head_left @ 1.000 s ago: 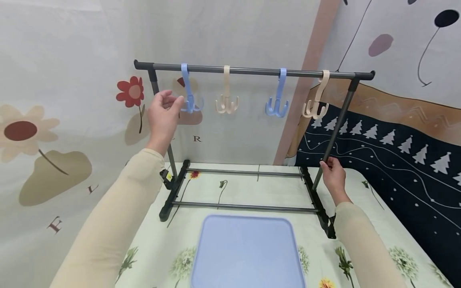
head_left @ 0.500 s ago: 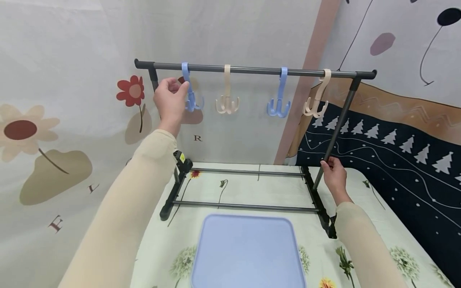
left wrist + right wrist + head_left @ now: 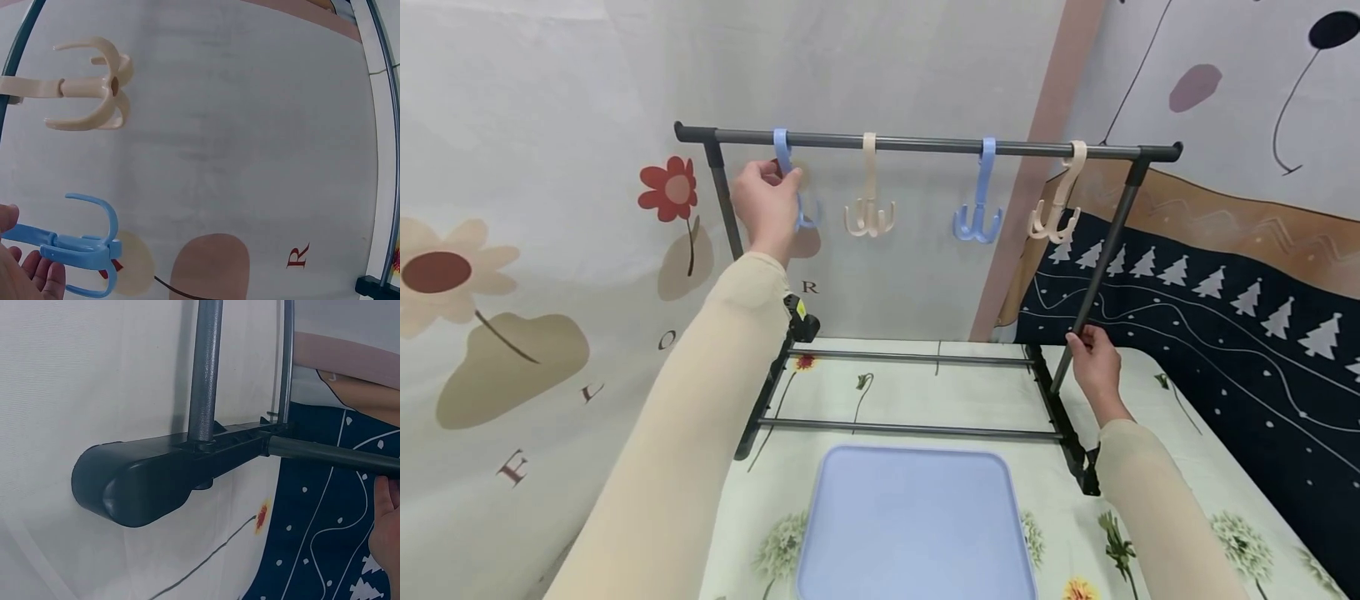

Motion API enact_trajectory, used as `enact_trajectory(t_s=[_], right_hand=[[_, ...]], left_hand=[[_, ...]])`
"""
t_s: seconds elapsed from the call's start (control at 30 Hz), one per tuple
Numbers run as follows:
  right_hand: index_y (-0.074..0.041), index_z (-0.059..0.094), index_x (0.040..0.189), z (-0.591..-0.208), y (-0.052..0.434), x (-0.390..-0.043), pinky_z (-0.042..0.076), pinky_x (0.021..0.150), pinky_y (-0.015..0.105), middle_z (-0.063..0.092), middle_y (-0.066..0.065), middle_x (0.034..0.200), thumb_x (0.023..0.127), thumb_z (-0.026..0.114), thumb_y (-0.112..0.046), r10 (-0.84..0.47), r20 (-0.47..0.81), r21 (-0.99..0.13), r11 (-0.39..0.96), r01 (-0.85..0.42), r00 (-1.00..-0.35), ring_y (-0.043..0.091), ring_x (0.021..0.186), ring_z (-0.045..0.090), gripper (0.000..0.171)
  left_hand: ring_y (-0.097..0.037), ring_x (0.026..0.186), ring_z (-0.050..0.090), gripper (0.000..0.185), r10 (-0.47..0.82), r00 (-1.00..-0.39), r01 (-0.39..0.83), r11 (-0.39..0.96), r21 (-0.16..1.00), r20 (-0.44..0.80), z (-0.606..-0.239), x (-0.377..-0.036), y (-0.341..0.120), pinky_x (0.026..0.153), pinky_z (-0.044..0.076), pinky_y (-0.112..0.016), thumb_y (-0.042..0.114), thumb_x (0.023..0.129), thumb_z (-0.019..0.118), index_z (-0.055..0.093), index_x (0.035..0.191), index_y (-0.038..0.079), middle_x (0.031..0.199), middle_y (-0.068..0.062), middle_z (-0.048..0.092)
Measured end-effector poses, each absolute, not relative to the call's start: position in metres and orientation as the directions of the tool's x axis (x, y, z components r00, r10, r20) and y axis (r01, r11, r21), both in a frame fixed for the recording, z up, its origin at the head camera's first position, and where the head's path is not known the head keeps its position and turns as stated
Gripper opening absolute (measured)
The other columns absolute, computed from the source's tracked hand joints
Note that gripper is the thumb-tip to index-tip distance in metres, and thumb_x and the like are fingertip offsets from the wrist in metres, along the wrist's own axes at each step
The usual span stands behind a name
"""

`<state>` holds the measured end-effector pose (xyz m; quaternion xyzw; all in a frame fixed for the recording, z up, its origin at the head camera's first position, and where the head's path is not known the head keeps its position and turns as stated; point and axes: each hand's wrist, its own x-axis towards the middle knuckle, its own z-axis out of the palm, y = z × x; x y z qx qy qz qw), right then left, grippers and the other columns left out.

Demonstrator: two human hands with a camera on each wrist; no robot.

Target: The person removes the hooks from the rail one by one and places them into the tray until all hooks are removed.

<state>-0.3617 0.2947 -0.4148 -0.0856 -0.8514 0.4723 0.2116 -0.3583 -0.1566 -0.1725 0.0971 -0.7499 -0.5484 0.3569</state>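
A dark metal rack (image 3: 925, 147) stands on the table, with several plastic hooks hanging from its top bar. My left hand (image 3: 772, 185) grips the shank of the leftmost blue hook (image 3: 782, 150) just under the bar. The left wrist view shows that blue hook (image 3: 84, 247) against my fingers (image 3: 28, 278), and beside it the beige hook (image 3: 94, 94). Further right hang a beige hook (image 3: 869, 210), a second blue hook (image 3: 977, 218) and another beige hook (image 3: 1056, 218). My right hand (image 3: 1086, 346) holds the rack's right upright (image 3: 1101, 258) low down. My right hand's fingers (image 3: 387, 519) show at the edge of the right wrist view.
A light blue tray (image 3: 917, 525) lies flat on the flowered tablecloth (image 3: 1157, 425), in front of the rack's base rails (image 3: 910, 430). The rack's black foot (image 3: 144, 481) fills the right wrist view. Patterned cloth walls stand close behind and to the right.
My left hand has risen and moved right, from beside the leftmost blue hook to closing round its shank. My right hand has stayed on the upright.
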Motion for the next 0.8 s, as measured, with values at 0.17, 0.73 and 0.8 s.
enact_trajectory(t_s=[0.17,0.73,0.8], right_hand=[[0.003,0.044,0.139,-0.416,0.295,-0.362,0.044,0.101,0.047,0.054,0.024,0.134,0.106,0.045,-0.032,0.345,0.270,-0.848,0.528,-0.053,-0.899,0.036,0.120,0.053,0.048],[0.003,0.046,0.137,-0.416,0.295,-0.363,0.045,0.098,0.047,0.056,0.023,0.131,0.106,0.046,-0.034,0.362,0.270,-0.850,0.524,-0.045,-0.892,0.035,0.115,0.054,0.048],[0.003,0.046,0.137,-0.416,0.295,-0.363,0.045,0.098,0.047,0.056,0.023,0.131,0.106,0.046,-0.033,0.362,0.268,-0.851,0.524,-0.043,-0.893,0.035,0.116,0.054,0.048]], left_hand=[[-0.013,0.097,0.056,0.030,-0.558,-0.709,0.222,0.403,0.888,0.431,-0.173,-0.364,-0.155,0.087,0.043,-0.028,0.023,0.094,0.067,0.064,0.121,0.009,0.108,-0.001,0.064],[-0.015,0.103,0.059,0.028,-0.582,-0.717,0.166,0.391,0.905,0.383,-0.178,-0.370,-0.152,0.087,0.046,-0.035,0.029,0.097,0.065,0.063,0.119,0.014,0.115,-0.001,0.065],[-0.015,0.103,0.059,0.028,-0.584,-0.717,0.164,0.391,0.906,0.382,-0.179,-0.370,-0.152,0.087,0.046,-0.036,0.030,0.097,0.065,0.063,0.120,0.014,0.116,-0.001,0.065]])
